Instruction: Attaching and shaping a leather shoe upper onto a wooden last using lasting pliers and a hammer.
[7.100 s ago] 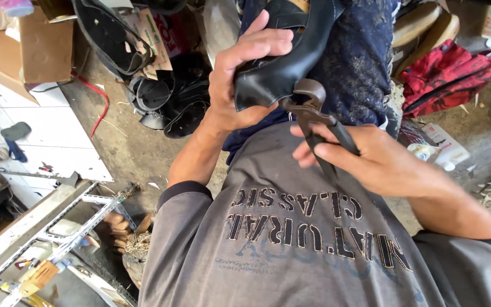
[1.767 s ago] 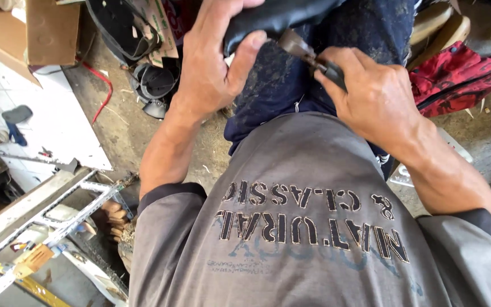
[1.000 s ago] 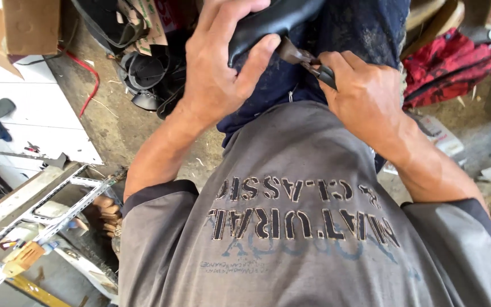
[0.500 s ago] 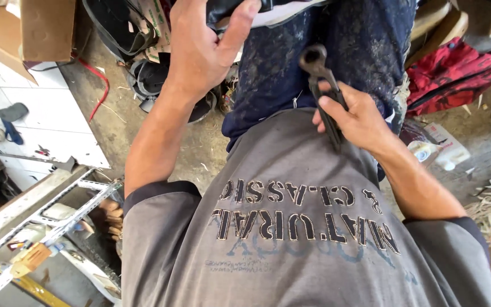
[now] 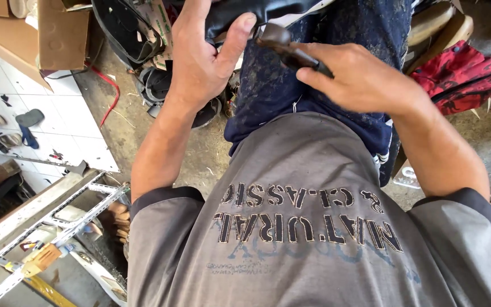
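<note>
My left hand [image 5: 203,57] grips a black leather shoe upper [image 5: 257,10] at the top of the view, thumb pressed against its edge. My right hand [image 5: 362,77] holds dark rusty pincers [image 5: 288,48], their jaws touching the edge of the black leather right next to my left thumb. Both hands work above my lap, over dark blue stained trousers [image 5: 325,68] and a grey shirt [image 5: 302,227] with stitched lettering. Most of the shoe is cut off by the frame's top edge.
Black shoe parts [image 5: 126,28] and a cardboard box [image 5: 58,34] lie on the dirty floor at upper left. White tiles [image 5: 41,125] and a metal angle-iron frame [image 5: 46,227] stand at the left. A red bag [image 5: 464,74] and tan wooden shoe lasts [image 5: 439,23] sit at upper right.
The pincers, lifted away from the leather half a second ago, have come back up to its edge beside my left thumb. My left hand keeps its hold on the shoe.
</note>
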